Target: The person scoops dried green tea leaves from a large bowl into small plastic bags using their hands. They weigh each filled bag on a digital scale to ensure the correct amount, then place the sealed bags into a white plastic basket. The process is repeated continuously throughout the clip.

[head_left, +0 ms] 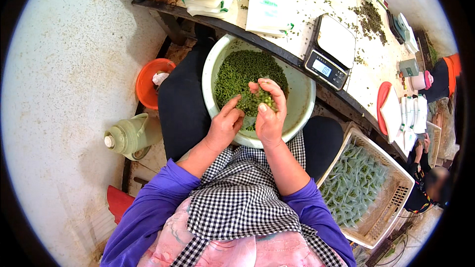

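Note:
A white basin (303,100) rests on my lap, holding a heap of small green rolled leaves (242,71). My right hand (269,113) is cupped over the basin with a handful of the green leaves (261,100) in its fingers. My left hand (225,124) is beside it, pinching the edge of a small clear bag (249,121) held between the two hands. Both forearms come up from the lower edge in purple sleeves over a checked apron.
A digital scale (330,52) stands on the table (307,5) beyond the basin, among flat white bags (269,10) and scattered leaves. A cream basket (391,188) of filled bags is at my right. An orange bowl (148,86) and green jug (126,136) are on the left floor.

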### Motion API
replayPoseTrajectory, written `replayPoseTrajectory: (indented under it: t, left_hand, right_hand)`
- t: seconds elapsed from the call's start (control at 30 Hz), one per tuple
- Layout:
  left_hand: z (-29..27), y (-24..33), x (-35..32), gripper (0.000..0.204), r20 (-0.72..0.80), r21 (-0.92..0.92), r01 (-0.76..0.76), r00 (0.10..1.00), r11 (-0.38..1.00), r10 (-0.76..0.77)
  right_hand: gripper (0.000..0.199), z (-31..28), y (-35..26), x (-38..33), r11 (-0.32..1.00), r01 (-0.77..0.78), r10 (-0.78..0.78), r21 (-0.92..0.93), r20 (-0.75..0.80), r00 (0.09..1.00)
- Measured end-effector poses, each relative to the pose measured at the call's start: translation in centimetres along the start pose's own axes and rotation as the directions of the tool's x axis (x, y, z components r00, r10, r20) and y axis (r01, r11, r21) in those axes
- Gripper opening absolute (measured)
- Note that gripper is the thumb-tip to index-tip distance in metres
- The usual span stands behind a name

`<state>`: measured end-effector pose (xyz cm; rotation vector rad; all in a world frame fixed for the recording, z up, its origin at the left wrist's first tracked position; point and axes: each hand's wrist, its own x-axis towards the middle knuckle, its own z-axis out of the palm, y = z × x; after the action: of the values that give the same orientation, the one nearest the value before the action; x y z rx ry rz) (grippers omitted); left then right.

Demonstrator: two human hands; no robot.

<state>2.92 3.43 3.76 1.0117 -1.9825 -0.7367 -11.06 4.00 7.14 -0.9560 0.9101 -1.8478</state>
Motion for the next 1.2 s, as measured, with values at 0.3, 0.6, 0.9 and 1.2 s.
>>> replayPoseTrajectory:
  t: [0.3, 0.6, 0.9, 1.2]
  left_hand:
    - [-0.4, -0.3, -0.2, 0.022, -0.013, -0.02, 0.008, 1.0, 1.0, -0.008]
    - [-0.5, -0.2, -0.6, 0.015, 0.026, -0.09, -0.015, 1.0, 0.996, 0.017]
    - [-0.5, -0.5, -0.2, 0.015, -0.018, -0.014, -0.051, 0.999, 0.999, 0.051]
    - [-1.1, 0.1, 0.0, 0.013, -0.017, -0.069, 0.005, 1.0, 0.998, -0.006]
  right_hand:
    - [0.047, -0.3, -0.2, -1.6, 0.932, -0.073, 0.107, -0.355, 0.076, 0.991]
    - [0.059, -2.2, -1.6, -0.3, 0.356, -0.064, 0.318, -0.932, 0.057, 0.946]
    - [0.029, 0.6, -3.8, 0.7, 0.079, 0.164, 0.46, -0.983, 0.182, 0.869]
    - [0.026, 0.0, -5.1, 0.6, 0.13, 0.031, 0.276, -0.991, 0.067, 0.959]
